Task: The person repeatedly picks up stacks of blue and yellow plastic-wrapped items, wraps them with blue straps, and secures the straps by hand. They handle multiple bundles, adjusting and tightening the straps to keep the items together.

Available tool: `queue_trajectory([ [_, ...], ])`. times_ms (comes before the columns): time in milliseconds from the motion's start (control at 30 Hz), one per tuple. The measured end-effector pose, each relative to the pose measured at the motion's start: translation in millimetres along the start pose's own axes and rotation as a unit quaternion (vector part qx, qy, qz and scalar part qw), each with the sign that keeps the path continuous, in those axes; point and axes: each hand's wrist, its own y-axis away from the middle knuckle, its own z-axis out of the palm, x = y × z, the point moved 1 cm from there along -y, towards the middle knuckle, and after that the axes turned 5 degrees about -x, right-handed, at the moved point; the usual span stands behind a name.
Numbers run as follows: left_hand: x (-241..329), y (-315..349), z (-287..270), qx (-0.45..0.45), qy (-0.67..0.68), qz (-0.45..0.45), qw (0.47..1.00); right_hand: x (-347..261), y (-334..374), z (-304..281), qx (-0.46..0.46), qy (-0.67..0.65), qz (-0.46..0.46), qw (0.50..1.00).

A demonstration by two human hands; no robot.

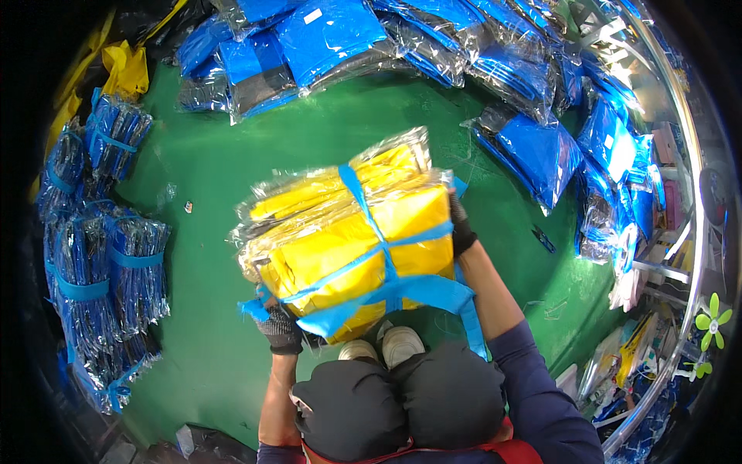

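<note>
A bundle of yellow folded pieces in clear plastic bags [332, 263] is held up in front of me, slightly tilted. Light-blue strips [384, 247] cross over it, and a loose blue end [468, 313] hangs down at its right. My left hand [280, 331], in a dark knit glove, grips the bundle's lower left corner beside a blue strip end. My right hand [463, 228], gloved as well, holds the right side; its fingers are mostly hidden behind the bundle.
Blue and black bagged packages [325, 39] lie along the far side and the right. Strapped bundles of blue packages [83, 282] stand at the left. A curved metal rail [690, 170] runs down the right side. A small dark tool [544, 239] lies on the green floor [209, 155].
</note>
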Motion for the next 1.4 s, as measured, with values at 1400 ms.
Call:
queue_trajectory([
  [1400,85.3,-83.6,38.4,-0.267,-0.218,0.197,0.918,-24.7,45.1,30.6,0.220,0.650,-0.316,0.655],
])
